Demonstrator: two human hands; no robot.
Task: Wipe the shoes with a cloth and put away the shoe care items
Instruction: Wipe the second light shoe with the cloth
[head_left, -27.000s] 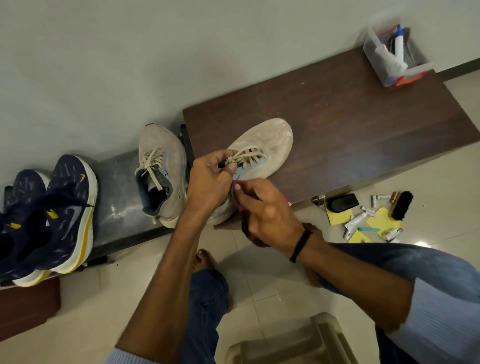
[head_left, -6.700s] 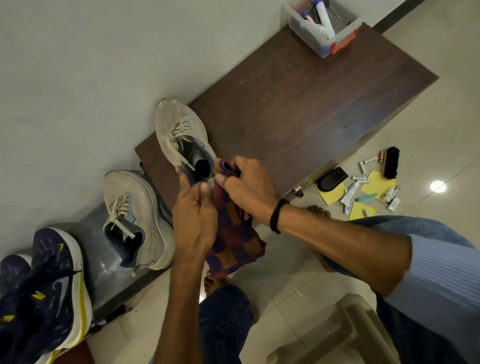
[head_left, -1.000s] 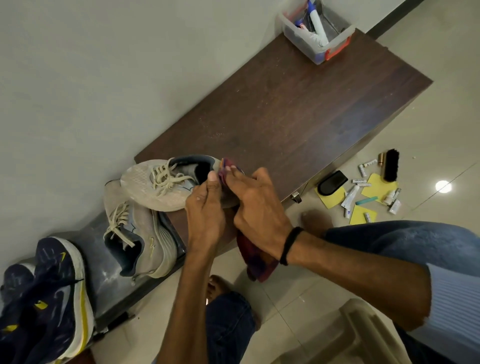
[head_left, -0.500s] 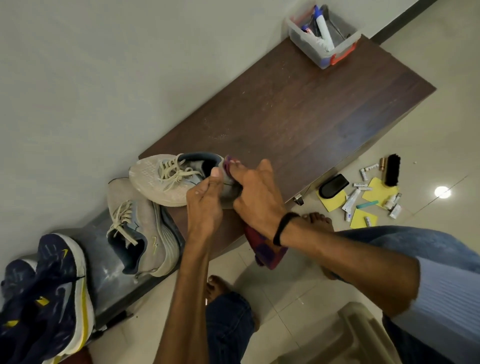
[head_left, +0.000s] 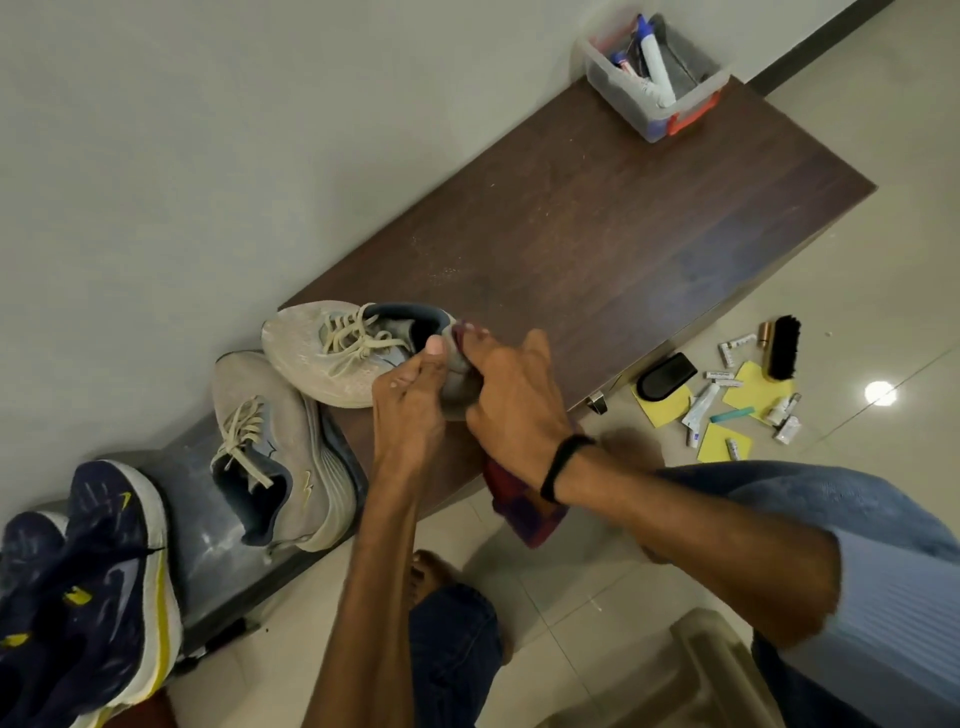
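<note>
The pale shoe (head_left: 332, 358) I am wiping lies on the left end of the counter (head_left: 597, 234). Its long axis runs across in front of me, with the toe pointing left toward the wall and the heel pointing right, straight into my hands. So the heel is the near end, and the toe and laces lie beyond my left hand's reach.

My left hand (head_left: 410, 405) is curled round the near side of the heel, thumb up at the collar rim, steadying the shoe. My right hand (head_left: 511, 400) sits just right of it at the back of the heel. Its fingers are bunched on the checked cloth (head_left: 524, 506) and press it against the heel, while the rest of the cloth hangs below my wrist, off the counter's edge.

I judge the heel is the part in hand. To reach the toe I would sweep the cloth leftward along that axis, or turn the shoe.

The second shoe (head_left: 280, 447) of the pair rests just beside the toe, on a lower ledge to the left. Well off to my right, the brush (head_left: 784, 347) and tubes (head_left: 701, 402) lie scattered on the floor (head_left: 571, 597). A clear box (head_left: 654, 78) stands at the counter's far end. Nothing there is put away yet.
</note>
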